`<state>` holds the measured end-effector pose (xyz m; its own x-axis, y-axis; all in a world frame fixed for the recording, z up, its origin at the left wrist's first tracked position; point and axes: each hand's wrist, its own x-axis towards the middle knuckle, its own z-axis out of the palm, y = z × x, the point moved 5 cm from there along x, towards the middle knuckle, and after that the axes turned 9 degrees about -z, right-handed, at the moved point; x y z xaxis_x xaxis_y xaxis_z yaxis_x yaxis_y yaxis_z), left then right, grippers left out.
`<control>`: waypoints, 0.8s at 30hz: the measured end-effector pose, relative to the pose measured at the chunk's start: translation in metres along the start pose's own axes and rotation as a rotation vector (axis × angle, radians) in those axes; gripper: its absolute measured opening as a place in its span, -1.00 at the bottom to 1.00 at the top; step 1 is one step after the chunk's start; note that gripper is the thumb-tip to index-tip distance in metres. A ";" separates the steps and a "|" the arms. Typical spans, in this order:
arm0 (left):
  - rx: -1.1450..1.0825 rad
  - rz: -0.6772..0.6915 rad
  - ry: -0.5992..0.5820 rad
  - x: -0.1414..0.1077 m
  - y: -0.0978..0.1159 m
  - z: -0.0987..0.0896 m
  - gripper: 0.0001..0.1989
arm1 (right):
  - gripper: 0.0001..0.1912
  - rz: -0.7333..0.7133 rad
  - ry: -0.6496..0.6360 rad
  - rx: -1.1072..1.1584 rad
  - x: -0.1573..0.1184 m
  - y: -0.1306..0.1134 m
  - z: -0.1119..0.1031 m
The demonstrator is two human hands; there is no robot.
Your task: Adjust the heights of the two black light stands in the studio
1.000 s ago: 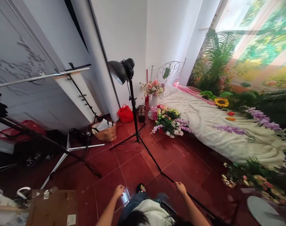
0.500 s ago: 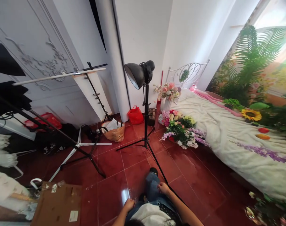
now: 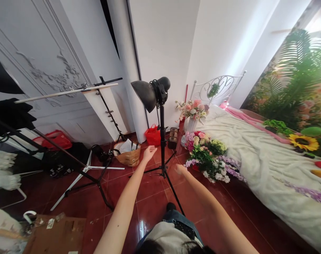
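A black studio lamp (image 3: 150, 93) with a dish-shaped reflector tops a black stand (image 3: 162, 141), its tripod legs spread on the red tiles. My left hand (image 3: 150, 153) reaches out just left of the stand's pole, fingers apart, holding nothing and not touching the pole. To the right of the pole, my right hand (image 3: 180, 170) is raised over the floor near the flowers; its fingers are smeared by motion. Behind my left hand lie a wicker basket (image 3: 130, 157) and a red bag (image 3: 153, 135).
At right a bed with a cream blanket (image 3: 245, 141) has bunches of flowers (image 3: 203, 151) beside it. More stands, with a white tripod (image 3: 88, 167), occupy the left. A cardboard box (image 3: 57, 234) lies at the lower left.
Both hands have moved forward from near my lap to either side of the lamp stand. The lamp head appears turned, its reflector's inside no longer showing. The view has shifted slightly.
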<state>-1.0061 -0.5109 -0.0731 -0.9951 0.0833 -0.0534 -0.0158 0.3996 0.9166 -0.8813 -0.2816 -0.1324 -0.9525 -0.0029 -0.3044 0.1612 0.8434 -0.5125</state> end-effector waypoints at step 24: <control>-0.196 0.240 0.091 0.102 0.109 0.056 -0.57 | -0.69 -0.491 0.190 -0.512 0.172 -0.059 -0.125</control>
<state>-1.1042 -0.4071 -0.0006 -0.9771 0.0688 0.2014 0.2111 0.1945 0.9579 -1.0868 -0.2650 -0.0541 -0.9199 -0.3910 0.0318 -0.3921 0.9144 -0.1009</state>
